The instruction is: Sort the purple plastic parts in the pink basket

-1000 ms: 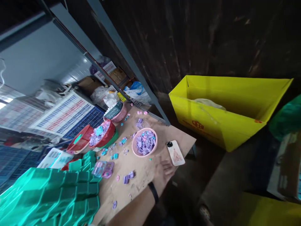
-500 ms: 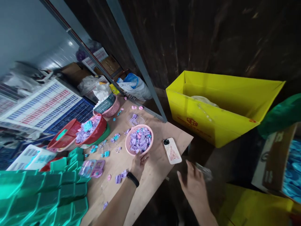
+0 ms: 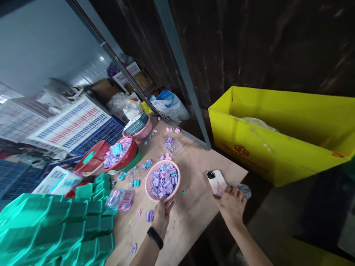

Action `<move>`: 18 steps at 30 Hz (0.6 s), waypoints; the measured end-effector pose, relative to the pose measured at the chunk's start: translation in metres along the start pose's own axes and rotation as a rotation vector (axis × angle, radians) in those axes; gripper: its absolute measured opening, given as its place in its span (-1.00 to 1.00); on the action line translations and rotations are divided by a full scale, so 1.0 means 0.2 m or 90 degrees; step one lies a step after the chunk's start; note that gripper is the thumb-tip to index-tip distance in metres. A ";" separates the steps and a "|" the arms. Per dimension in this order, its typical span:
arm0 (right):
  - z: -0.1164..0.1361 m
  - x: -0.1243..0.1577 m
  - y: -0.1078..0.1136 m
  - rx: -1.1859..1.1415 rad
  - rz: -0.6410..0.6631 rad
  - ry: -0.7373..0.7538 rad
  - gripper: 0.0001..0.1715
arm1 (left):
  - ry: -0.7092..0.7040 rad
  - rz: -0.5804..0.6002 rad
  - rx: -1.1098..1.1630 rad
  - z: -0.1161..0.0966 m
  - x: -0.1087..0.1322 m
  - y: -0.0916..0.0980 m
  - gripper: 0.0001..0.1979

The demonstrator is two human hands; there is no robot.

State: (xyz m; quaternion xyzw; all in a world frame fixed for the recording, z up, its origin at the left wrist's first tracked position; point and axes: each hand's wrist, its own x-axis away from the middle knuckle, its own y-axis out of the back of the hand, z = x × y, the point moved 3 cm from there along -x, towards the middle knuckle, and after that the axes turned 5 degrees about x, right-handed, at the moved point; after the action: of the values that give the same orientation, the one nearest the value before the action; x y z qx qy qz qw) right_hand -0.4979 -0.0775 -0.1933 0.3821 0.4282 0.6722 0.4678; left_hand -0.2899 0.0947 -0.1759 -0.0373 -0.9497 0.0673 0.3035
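Observation:
My left hand (image 3: 163, 213) closes on the near rim of a small pink basket (image 3: 148, 192), which is full of purple, pink and teal plastic pieces (image 3: 163, 181). A dark band circles that wrist. At the table's right edge, my right hand (image 3: 233, 202) has curled fingers with crumpled clear plastic (image 3: 244, 190) at them. Those fingers overlap the lower end of a phone in a pale patterned case (image 3: 217, 181). Whether they touch the phone is unclear. Loose purple pieces (image 3: 150, 215) and a clear-lidded purple case (image 3: 126, 200) lie left of the basket.
Stacked green trays (image 3: 69, 225) fill the table's left side. Beyond them are red baskets (image 3: 133, 155), one holding purple pieces, and a teal basket (image 3: 137, 125). A metal post (image 3: 183, 74) stands at the back edge. Right of the table is a big yellow box (image 3: 249, 155).
My right hand has come left onto the phone's lower end, the clear plastic moving along with it. The pink basket has shifted nearer to me with my left hand. The view has turned left.

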 end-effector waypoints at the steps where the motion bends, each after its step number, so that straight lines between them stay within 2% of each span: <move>1: -0.02 -0.01 0.00 -0.058 0.003 -0.010 -0.36 | -0.004 -0.007 0.004 0.00 -0.01 0.00 -0.84; 5: -0.17 0.06 -0.01 -0.573 0.105 -0.156 -0.27 | -0.002 -0.021 -0.011 0.01 -0.01 -0.01 -0.82; 8: -0.30 0.22 0.02 -0.959 0.247 -0.262 -0.21 | 0.013 -0.020 -0.052 -0.01 0.03 -0.03 -0.82; 11: -0.42 0.42 0.10 -1.281 0.373 -0.357 -0.30 | 0.047 -0.005 -0.112 0.01 0.09 -0.06 -0.85; 13: -0.48 0.55 0.16 -1.416 0.363 -0.378 -0.33 | 0.077 0.025 -0.174 0.10 0.15 -0.05 -0.87; 14: -0.51 0.61 0.18 -1.472 0.331 -0.368 -0.32 | 0.089 0.054 -0.218 0.16 0.18 -0.05 -0.89; 16: -0.54 0.73 0.21 -1.558 0.264 -0.312 -0.27 | 0.094 0.146 -0.334 0.32 0.25 -0.03 -0.97; 18: -0.56 0.82 0.23 -1.611 0.208 -0.252 -0.18 | 0.064 0.243 -0.461 0.47 0.33 -0.02 -0.88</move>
State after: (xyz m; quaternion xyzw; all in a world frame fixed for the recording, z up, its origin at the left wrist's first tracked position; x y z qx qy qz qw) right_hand -0.6581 0.0462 -0.1697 -0.1840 -0.6306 0.5892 0.4705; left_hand -0.3993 0.0877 -0.2133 -0.3202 -0.8720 -0.2178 0.2992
